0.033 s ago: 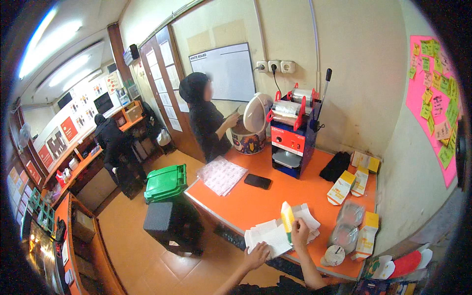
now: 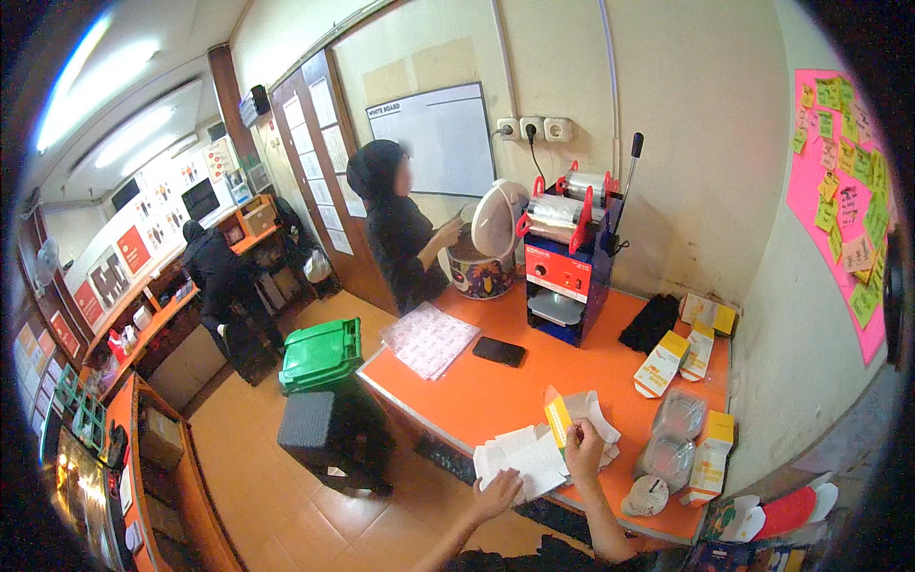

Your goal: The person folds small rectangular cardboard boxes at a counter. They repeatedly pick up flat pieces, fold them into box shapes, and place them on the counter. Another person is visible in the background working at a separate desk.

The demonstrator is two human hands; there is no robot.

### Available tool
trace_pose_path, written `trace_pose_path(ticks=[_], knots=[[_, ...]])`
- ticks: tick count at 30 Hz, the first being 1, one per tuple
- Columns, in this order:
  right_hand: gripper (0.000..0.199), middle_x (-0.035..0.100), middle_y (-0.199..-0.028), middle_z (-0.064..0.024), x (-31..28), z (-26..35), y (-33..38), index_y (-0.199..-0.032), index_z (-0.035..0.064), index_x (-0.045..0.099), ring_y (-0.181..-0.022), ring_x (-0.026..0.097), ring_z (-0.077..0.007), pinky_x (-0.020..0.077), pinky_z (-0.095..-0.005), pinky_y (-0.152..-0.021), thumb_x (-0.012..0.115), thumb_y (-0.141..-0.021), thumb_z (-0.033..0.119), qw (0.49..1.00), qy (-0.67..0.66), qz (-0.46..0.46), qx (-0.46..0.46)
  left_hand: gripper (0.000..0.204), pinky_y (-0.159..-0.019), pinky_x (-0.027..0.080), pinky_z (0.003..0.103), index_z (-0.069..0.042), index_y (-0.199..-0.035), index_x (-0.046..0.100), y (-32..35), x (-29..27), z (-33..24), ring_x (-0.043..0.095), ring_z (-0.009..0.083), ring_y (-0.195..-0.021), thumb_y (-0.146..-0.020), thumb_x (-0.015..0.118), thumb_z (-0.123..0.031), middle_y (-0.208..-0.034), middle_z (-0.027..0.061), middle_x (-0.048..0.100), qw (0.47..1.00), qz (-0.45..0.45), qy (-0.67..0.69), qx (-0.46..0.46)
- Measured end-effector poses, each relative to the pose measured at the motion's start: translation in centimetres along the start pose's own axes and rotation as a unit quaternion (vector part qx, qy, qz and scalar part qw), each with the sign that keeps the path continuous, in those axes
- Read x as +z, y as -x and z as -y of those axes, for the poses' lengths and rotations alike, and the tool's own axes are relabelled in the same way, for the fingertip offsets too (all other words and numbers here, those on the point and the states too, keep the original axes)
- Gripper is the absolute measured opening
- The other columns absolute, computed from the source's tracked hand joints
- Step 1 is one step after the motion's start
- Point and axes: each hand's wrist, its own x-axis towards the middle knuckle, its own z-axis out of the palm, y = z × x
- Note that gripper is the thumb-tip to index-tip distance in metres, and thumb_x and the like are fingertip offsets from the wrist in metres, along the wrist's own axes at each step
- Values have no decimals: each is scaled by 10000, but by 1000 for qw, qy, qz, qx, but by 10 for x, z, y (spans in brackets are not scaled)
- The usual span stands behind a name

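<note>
My right hand is closed on a flat-folded yellow and white carton, which stands upright at the near edge of the orange table. My left hand grips the near edge of a stack of white paper sheets lying just left of the carton. More white paper lies behind the carton.
On the table stand a blue and red cup-sealing machine, a black phone, a clear bag sheet, folded cartons and plastic lids. A person in black handles a rice cooker. A green bin sits on the floor.
</note>
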Motion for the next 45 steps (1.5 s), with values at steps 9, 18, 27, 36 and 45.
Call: trace_pose_path(ticks=[9, 18, 27, 36, 45], knots=[[223, 664, -1030, -161, -14, 157, 19, -1074, 53, 693, -902, 673, -379, 544, -430, -817, 680, -871, 145, 918, 0, 338, -207, 424, -937, 432, 294, -7, -1318, 532, 29, -121, -92, 551, 153, -1041, -1034, 548, -322, -1146, 42, 598, 819, -236, 522, 32], [316, 712, -990, -124, -22, 191, -33, -1102, 111, 684, -953, 676, -320, 526, -430, -820, 744, -833, 266, 891, 78, 378, -241, 204, -713, 482, 242, 24, -1094, 690, 113, -177, -124, 594, 80, -804, -953, 652, -118, -854, 44, 673, 891, -388, 224, 76], [412, 593, -836, -88, -2, 221, -10, -1160, 141, 669, -774, 627, -326, 527, -451, -689, 673, -749, 168, 824, -54, 382, -415, 147, -562, 471, 263, -36, -967, 626, 125, -171, -120, 568, 147, -572, -841, 681, -90, -718, 56, 625, 823, -557, 29, 106], [377, 592, -780, 6, 9, 225, -4, -1112, 163, 740, -729, 597, -186, 429, -363, -754, 755, -738, 117, 877, 44, 206, -433, 309, -624, 494, 327, -65, -1036, 592, 140, -196, -156, 602, 211, -675, -770, 748, -64, -725, 59, 598, 775, -621, -119, 28], [454, 683, -757, -60, 6, 246, 24, -1288, 174, 580, -728, 700, -276, 522, -473, -633, 628, -866, 336, 909, 65, 236, -338, 198, -814, 507, 282, 9, -1035, 623, 136, -179, -174, 624, 151, -895, -887, 730, -68, -976, 89, 680, 753, -600, 268, 28]])
